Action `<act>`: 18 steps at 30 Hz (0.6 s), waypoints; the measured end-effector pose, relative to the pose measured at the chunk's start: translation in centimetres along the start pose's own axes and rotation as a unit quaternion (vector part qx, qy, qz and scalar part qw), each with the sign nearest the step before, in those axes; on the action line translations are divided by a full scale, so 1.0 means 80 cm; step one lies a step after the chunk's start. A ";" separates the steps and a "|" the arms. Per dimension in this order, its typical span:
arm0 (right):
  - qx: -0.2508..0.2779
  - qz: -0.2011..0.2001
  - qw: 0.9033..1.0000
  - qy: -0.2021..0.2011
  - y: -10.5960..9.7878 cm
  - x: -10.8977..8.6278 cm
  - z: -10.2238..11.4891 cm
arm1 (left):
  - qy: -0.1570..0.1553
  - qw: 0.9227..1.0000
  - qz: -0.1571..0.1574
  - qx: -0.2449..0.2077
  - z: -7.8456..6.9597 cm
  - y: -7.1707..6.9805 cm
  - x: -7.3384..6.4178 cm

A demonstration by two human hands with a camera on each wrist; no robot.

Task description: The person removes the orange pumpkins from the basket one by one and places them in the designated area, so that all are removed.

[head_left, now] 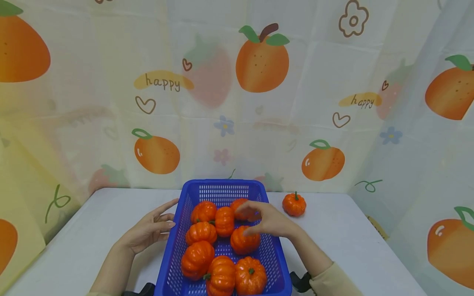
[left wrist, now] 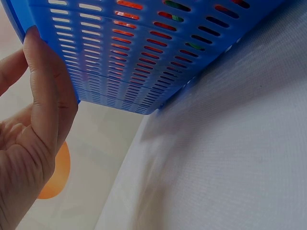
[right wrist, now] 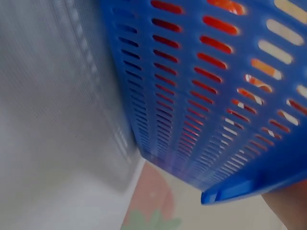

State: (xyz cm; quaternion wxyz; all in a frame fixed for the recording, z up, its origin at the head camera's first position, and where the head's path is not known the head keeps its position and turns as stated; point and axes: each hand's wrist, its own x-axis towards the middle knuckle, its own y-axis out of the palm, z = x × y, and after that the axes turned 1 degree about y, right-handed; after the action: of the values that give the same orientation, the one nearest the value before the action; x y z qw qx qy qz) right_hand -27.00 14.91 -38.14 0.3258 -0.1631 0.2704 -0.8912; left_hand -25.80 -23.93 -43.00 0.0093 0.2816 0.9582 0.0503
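A blue plastic basket with slotted walls stands on the white table, holding several small orange pumpkins. My left hand is at its left side; in the left wrist view the fingertips touch the outer wall near the rim. Over the basket's right side reaches my right hand, thumb and fingers spread apart. Its fingers partly cover the far-right pumpkin, and the thumb tip is at the pumpkin below it. Contact there cannot be told. The right wrist view shows mostly the basket wall.
One more pumpkin with a green stem sits on the white table, right of the basket. Behind the table hangs a fruit-print curtain. Black wrist straps show near both forearms.
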 end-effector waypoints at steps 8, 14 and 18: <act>-0.103 0.035 0.994 0.000 0.012 0.001 0.005 | 0.001 1.000 -0.003 0.003 0.002 -0.001 0.001; -0.161 0.048 0.986 0.013 0.015 0.000 0.009 | -0.002 1.000 -0.005 0.004 0.000 0.000 0.000; -0.186 0.052 0.981 0.017 0.016 0.000 0.011 | -0.006 1.000 -0.007 0.005 -0.001 0.001 0.000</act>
State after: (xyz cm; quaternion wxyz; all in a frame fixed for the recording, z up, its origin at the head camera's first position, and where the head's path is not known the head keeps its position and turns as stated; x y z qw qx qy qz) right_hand -25.99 13.76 -38.21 0.3315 -0.1914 0.4447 -0.8097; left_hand -25.76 -23.86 -42.95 0.0135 0.2749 0.9604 0.0437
